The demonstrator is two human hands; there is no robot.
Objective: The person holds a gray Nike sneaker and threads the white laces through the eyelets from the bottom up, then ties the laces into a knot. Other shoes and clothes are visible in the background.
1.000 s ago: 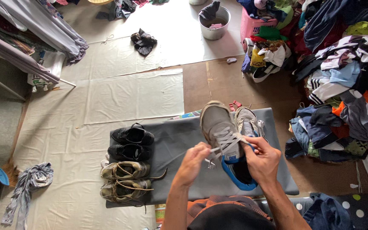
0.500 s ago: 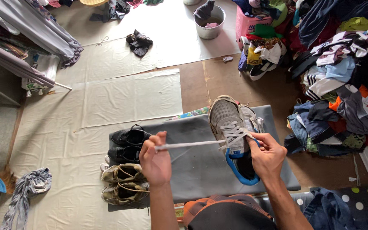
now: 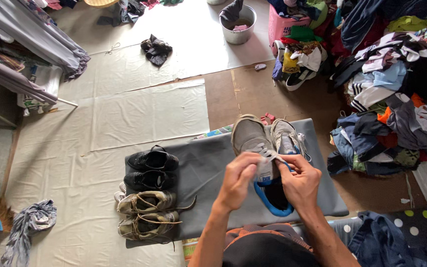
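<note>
Pinching the soft, floppy lace with our left hand (image 3: pixel 240 179) and steadying the light grey sneaker (image 3: pixel 253 143) on the grey board (image 3: pixel 208 163) with our right hand (image 3: pixel 300 180), we judge the stiff blue collar the firmest hold.

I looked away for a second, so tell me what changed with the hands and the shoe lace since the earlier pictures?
The left hand, which half a second ago had drawn the lace out far to the left, has come back to the grey and blue shoe and now pinches at the laces by the tongue. The right hand keeps its grip on the shoe's collar. The second grey shoe and both pairs on the grey mat stayed put.
</note>
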